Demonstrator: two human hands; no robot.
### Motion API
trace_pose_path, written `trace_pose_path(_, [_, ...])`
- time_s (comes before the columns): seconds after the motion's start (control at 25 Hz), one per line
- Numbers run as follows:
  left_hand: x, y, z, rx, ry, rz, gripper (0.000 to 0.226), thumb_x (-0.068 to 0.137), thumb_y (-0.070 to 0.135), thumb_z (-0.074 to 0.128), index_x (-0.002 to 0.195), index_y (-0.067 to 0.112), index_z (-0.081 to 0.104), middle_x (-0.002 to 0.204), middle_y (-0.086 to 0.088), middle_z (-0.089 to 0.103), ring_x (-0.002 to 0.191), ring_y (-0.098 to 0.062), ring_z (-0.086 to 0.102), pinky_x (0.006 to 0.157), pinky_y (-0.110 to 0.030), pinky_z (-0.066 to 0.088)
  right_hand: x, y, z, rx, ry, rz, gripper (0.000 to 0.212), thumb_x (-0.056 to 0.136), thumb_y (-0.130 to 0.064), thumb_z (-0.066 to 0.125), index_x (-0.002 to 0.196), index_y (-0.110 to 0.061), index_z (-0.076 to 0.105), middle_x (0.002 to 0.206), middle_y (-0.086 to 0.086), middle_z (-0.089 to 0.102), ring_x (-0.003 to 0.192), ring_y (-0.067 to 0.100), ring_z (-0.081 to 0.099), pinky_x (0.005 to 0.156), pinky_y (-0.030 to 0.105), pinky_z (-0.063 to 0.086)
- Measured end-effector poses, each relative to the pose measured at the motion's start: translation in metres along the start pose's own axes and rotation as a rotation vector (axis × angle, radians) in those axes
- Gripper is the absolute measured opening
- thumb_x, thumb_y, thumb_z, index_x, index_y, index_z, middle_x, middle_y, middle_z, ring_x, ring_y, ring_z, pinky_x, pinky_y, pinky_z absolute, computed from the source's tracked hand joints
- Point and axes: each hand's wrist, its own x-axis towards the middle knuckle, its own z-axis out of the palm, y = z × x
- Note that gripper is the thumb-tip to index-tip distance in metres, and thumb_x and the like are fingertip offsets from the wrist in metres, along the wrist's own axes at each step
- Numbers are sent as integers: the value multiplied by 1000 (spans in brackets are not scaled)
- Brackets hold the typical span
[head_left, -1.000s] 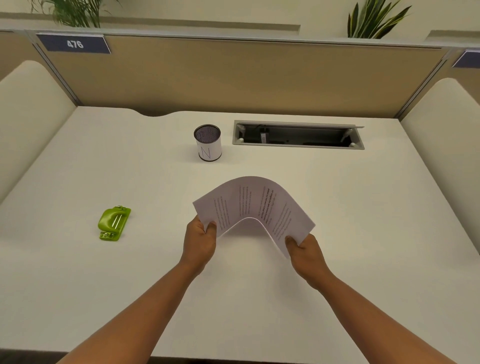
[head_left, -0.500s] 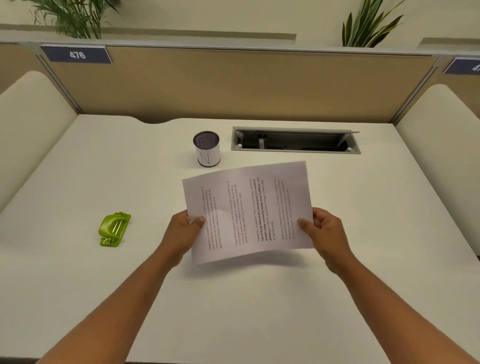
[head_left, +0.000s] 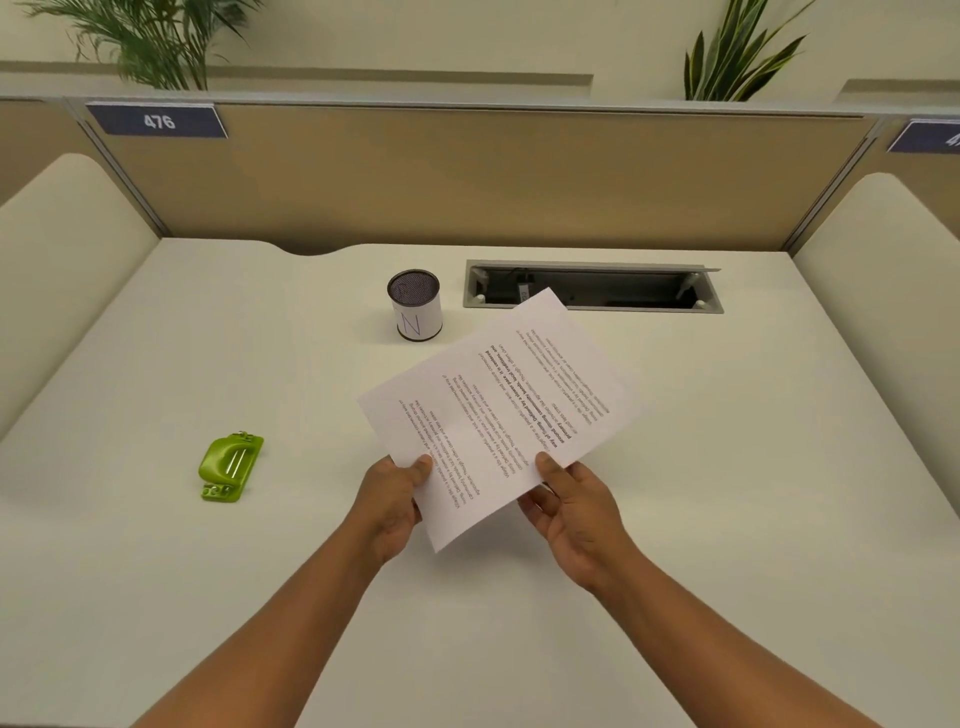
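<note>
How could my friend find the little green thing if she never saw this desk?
Start at the white desk and look at its left side, left of the left hand holding the paper. The punch lies there alone. It is the only bright green thing; the cup farther back is white and upright.

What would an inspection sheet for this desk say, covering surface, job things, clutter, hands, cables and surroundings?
Surface: pale desk, with an open slot at the back.
Job's things: one printed paper, held over the desk and turned slantwise; its far corner overlaps the slot in view.
Clutter: green punch at left; mesh cup marked N.
Hands: left hand and right hand each pinch the paper's near edge, thumbs on top.
Cables: nothing seen for sure; dark fittings in the slot, too small to tell.
Surroundings: tan partition, plate 476, left plant, right plant, cream side panels.
</note>
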Motion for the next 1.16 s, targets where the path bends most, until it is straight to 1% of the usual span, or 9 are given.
trace_pose_path(0.16, [-4, -11, 13, -38, 4, -18, 24, 103, 6, 54, 113, 23, 68, 107, -1, 81, 100, -24, 75, 69, -40, 62, 9, 0, 11, 39, 142, -102, 27, 99, 0, 60, 114, -20, 70, 108, -1, 80, 98, 17, 77, 76, 33, 63])
trace_pose_path(0.4, [-8, -16, 16, -44, 40, -25, 31, 100, 5, 61, 126, 20, 62, 116, -3, 78, 103, -24, 73, 68, -36, 61, 15, -11, 7, -127, 129, -168, 26, 101, -2, 57, 111, -22, 69, 105, -5, 81, 95, 15, 77, 73, 30, 63])
trace_pose_path(0.48, [-7, -9, 13, 65, 161, 68, 66, 93, 6, 72, 147, 26, 39, 141, -1, 61, 120, -24, 63, 89, -41, 56, 15, -22, 3, -248, 94, -208, 24, 102, -5, 57, 113, -23, 69, 106, -6, 80, 96, 16, 77, 76, 33, 62])
trace_pose_path(0.56, [-7, 8, 9, 273, 303, 192, 107, 85, 15, 82, 157, 39, 6, 160, -1, 34, 142, -26, 41, 109, -45, 39, 15, -33, -3, -378, 54, -234, 23, 102, -8, 57, 114, -23, 70, 108, -6, 80, 98, 17, 77, 85, 39, 61])
trace_pose_path(0.64, [-5, 31, 7, 405, 239, 323, 116, 81, 26, 86, 157, 45, 1, 168, 1, 23, 151, -23, 28, 111, -43, 33, 12, -45, -7, -501, -12, -269, 25, 102, -9, 58, 116, -23, 72, 112, -5, 79, 103, 18, 75, 91, 42, 59])
trace_pose_path(0.76, [0, 61, 10, 471, -90, 328, 114, 77, 36, 87, 159, 44, 8, 157, 8, 43, 146, -19, 39, 109, -45, 40, 9, -58, -9, -638, -136, -283, 27, 102, -10, 58, 119, -24, 73, 116, -4, 78, 106, 20, 75, 91, 41, 58])
trace_pose_path(0.88, [1, 70, 12, 446, -297, 341, 91, 85, 22, 83, 155, 34, 27, 136, 5, 68, 125, -20, 65, 103, -50, 53, 7, -63, -9, -701, -207, -278, 25, 102, -10, 59, 118, -23, 73, 114, -4, 79, 104, 19, 75, 87, 33, 60])
trace_pose_path(1.0, [-2, 59, 14, 412, -323, 348, 64, 90, 13, 76, 143, 29, 45, 127, 2, 73, 116, -25, 70, 91, -43, 61, 4, -64, -9, -733, -202, -294, 25, 103, -11, 57, 116, -24, 73, 111, -7, 79, 101, 16, 76, 79, 24, 60])
trace_pose_path(1.16, [-7, 45, 19, 438, -268, 372, 30, 102, 12, 60, 127, 26, 66, 119, 3, 77, 109, -22, 74, 90, -41, 61, 1, -60, -8, -749, -161, -357, 28, 104, -16, 56, 103, -35, 76, 104, -11, 80, 95, 13, 76, 74, 24, 60])
